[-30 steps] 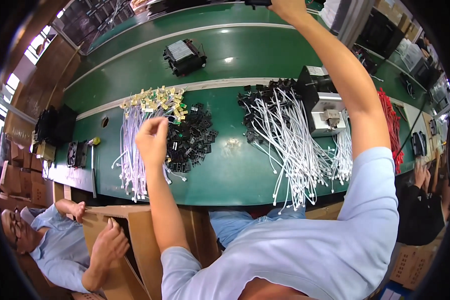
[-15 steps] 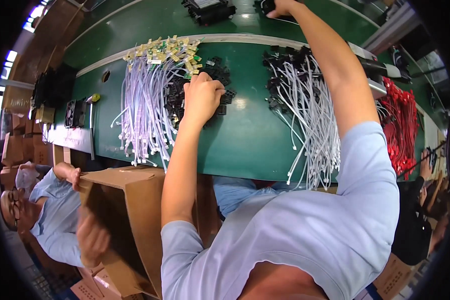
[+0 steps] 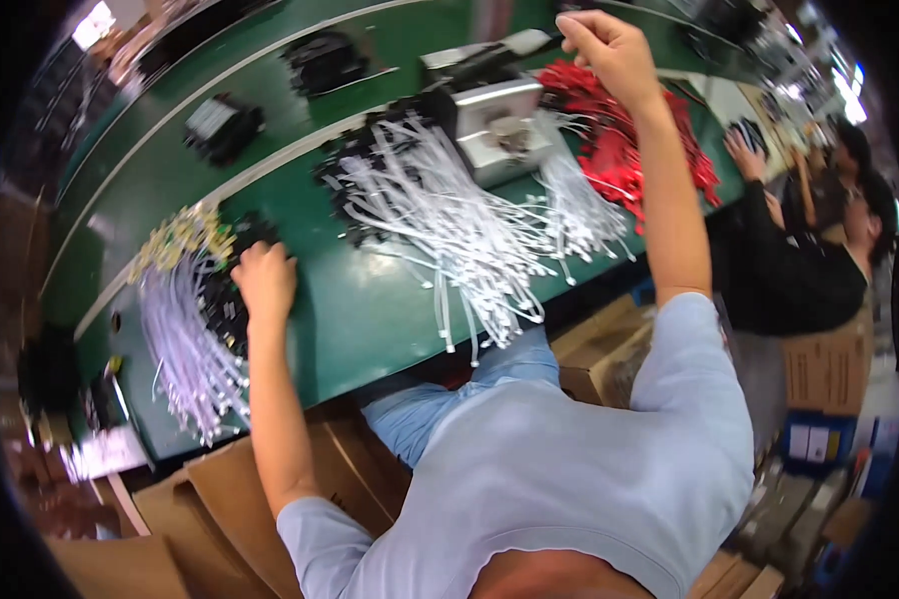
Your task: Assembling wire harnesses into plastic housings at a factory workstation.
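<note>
My left hand (image 3: 266, 282) rests at the pile of small black plastic parts (image 3: 228, 304), its fingers bent down into them; what they grip, if anything, is hidden. Right beside that pile lies a bundle of pale lilac-white cables (image 3: 185, 344) with yellow-green tabs (image 3: 182, 240) at their far ends. My right hand (image 3: 609, 52) is raised above the heap of red cables (image 3: 609, 160), fingers curled together. Whatever is pinched there is too small to make out. Close to its fingertips is the end of a long black tool-like object (image 3: 489, 64).
White cables with black ends (image 3: 440, 215) cover the middle of the green table (image 3: 340, 339), beside a silver metal box (image 3: 499, 130). Black stacks (image 3: 225, 130) stand farther back. Cardboard boxes (image 3: 210, 499) are below the near edge. A person in black (image 3: 799, 260) works at right.
My view has swung to the right. My right hand has left the black item at the far side and now hovers over the red cables. The left hand stays at the black parts.
</note>
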### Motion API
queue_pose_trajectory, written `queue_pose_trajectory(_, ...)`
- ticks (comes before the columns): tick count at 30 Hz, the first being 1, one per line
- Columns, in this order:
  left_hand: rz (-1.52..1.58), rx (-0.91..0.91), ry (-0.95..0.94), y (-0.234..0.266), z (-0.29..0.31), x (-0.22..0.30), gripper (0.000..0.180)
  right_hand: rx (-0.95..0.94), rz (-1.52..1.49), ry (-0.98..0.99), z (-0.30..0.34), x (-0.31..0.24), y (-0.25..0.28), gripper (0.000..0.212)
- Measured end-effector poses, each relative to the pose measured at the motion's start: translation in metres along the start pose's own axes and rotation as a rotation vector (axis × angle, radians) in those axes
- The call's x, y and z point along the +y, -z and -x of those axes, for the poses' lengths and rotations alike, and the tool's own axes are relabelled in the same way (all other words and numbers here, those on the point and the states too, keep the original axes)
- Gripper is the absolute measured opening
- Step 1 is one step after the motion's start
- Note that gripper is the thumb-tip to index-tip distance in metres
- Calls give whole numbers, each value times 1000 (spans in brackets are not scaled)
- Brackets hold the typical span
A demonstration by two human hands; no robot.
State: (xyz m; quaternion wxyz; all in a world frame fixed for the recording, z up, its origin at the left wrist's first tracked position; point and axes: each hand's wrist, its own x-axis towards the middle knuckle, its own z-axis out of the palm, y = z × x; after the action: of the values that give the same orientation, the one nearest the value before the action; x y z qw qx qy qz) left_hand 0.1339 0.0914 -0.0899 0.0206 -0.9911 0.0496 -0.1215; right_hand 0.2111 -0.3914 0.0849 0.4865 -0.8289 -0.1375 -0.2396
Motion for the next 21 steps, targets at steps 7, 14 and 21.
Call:
queue_pose_trajectory(7,-18,24,-137,-10,-2,0,15,-370,928,-520,67,109,5,37)
queue_pose_trajectory(14,448,164,-96,5,2,7,28,-377,742,-388,72,150,-4,28)
queue_pose_trajectory(21,1310,-74,358,8,32,19,25,172,-51,-289,61,119,34,21)
